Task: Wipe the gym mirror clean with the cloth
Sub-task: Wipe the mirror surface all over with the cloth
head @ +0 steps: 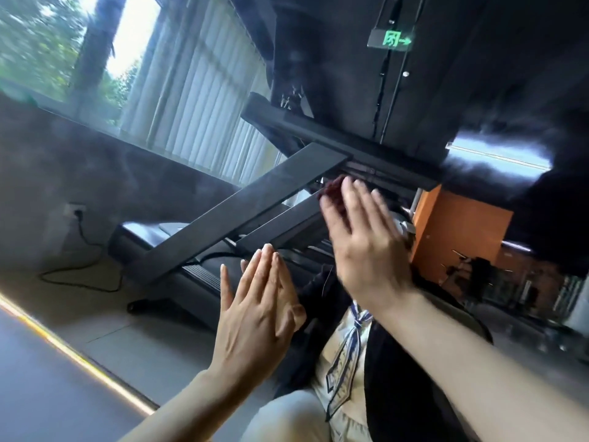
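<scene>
The gym mirror [95, 193] fills nearly the whole head view and looks hazy on its left side. My right hand [366, 244] lies flat on the glass with straight fingers and presses a dark red cloth [331, 189] against it. Only a bunched edge of the cloth shows past my fingertips and thumb; the rest is hidden under the palm. My left hand [255, 314] is lower and to the left, fingers straight and together, flat at the glass and holding nothing.
The mirror reflects a black treadmill [223, 218], a wall socket with a cable [76, 212], window blinds, a green exit sign [395, 39], an orange wall and my own torso. A lit yellow strip [63, 346] runs along the mirror's lower-left edge.
</scene>
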